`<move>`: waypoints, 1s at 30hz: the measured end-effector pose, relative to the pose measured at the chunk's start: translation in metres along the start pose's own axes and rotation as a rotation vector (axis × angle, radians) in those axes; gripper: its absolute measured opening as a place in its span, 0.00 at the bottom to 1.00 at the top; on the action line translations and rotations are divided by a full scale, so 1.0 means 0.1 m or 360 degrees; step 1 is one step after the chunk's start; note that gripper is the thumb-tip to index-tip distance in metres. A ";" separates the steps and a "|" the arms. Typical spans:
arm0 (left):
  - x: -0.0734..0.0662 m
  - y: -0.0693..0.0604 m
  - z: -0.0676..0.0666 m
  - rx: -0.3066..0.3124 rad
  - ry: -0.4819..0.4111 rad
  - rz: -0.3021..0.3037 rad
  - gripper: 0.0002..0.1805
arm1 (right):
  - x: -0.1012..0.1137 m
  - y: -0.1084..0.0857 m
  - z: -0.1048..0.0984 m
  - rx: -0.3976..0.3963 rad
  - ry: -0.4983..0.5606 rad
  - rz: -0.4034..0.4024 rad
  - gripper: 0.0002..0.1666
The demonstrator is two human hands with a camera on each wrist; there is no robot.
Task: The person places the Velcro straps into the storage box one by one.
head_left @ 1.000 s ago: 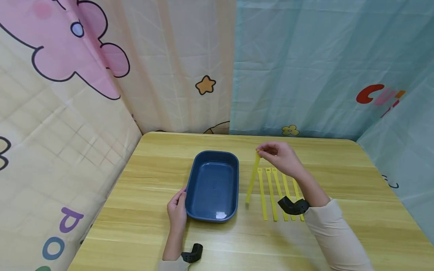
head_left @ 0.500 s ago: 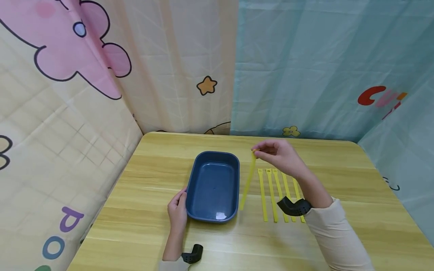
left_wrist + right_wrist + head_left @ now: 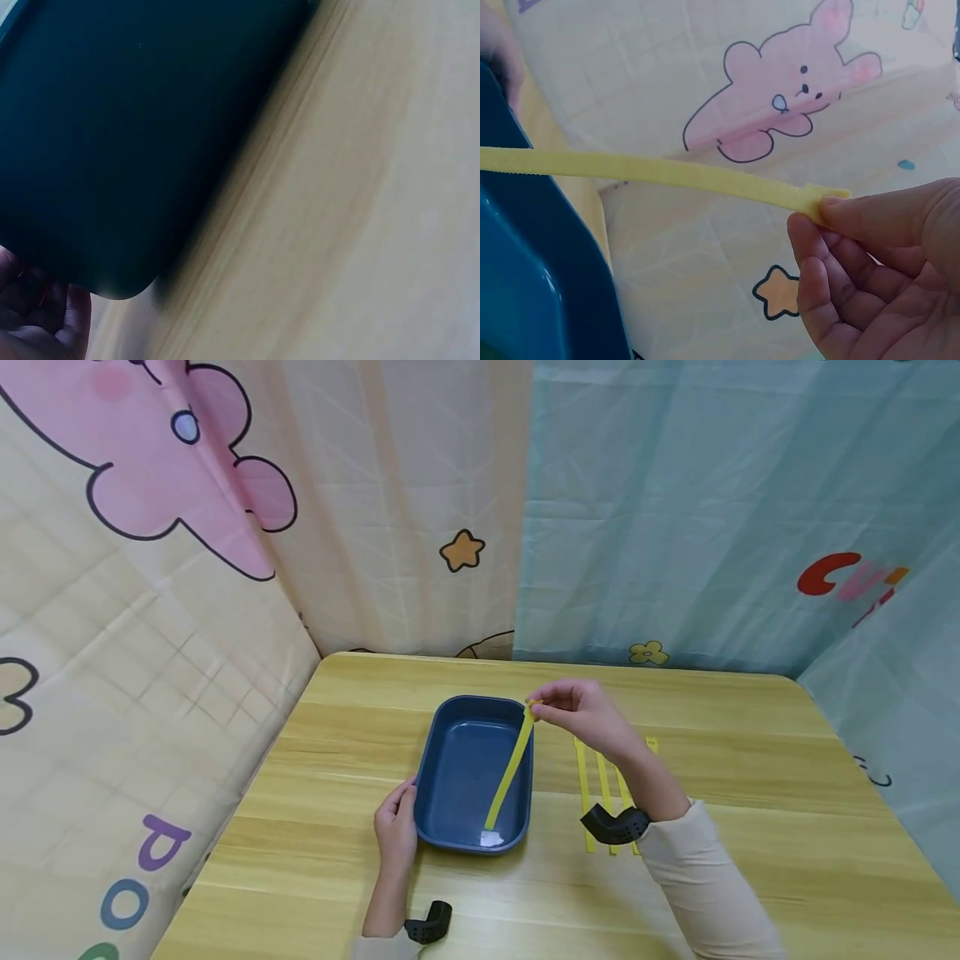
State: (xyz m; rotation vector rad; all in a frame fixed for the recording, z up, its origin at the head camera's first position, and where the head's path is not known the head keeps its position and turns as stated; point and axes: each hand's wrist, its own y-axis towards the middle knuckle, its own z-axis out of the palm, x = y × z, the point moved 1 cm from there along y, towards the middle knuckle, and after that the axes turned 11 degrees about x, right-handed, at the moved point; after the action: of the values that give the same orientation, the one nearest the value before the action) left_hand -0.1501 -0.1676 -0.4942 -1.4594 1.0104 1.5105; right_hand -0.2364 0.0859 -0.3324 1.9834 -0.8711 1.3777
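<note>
The right hand [image 3: 592, 720] [image 3: 889, 274] pinches the top end of a yellow strap [image 3: 510, 772] [image 3: 667, 174] between thumb and fingertips. The strap slants down over the right part of a blue tray [image 3: 461, 777] [image 3: 135, 150] [image 3: 577, 262]; whether its lower end touches the tray cannot be told. At the tray's left side the left hand [image 3: 396, 831] [image 3: 41, 319] grips the wall, its fingertips partly hidden.
Several more yellow straps [image 3: 583, 802] lie side by side on the wooden table [image 3: 300, 843], right of the tray, partly hidden by the right arm. Printed curtains [image 3: 390, 510] stand behind the table and along its sides.
The right hand has moved left with the strap, from beside the tray to over it. The left hand has kept its grip and the tray has stayed in place.
</note>
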 end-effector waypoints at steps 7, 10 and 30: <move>-0.01 0.01 0.02 -0.0010 0.0018 0.0050 0.14 | -0.13 0.11 0.17 0.0002 0.0070 -0.0037 0.13; 0.00 0.01 0.03 -0.0010 0.0023 0.0080 0.14 | -0.22 0.17 0.25 0.0003 0.0086 -0.0023 0.13; 0.00 0.00 0.02 -0.0032 0.0006 0.0072 0.13 | -0.88 0.70 0.60 -0.0050 0.0306 0.0314 0.14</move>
State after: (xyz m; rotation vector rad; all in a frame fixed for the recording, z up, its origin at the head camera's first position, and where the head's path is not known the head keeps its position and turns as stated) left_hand -0.1507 -0.1662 -0.4944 -1.4628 1.0397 1.5543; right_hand -0.2787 0.0136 -0.4285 1.7446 -1.0118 1.6240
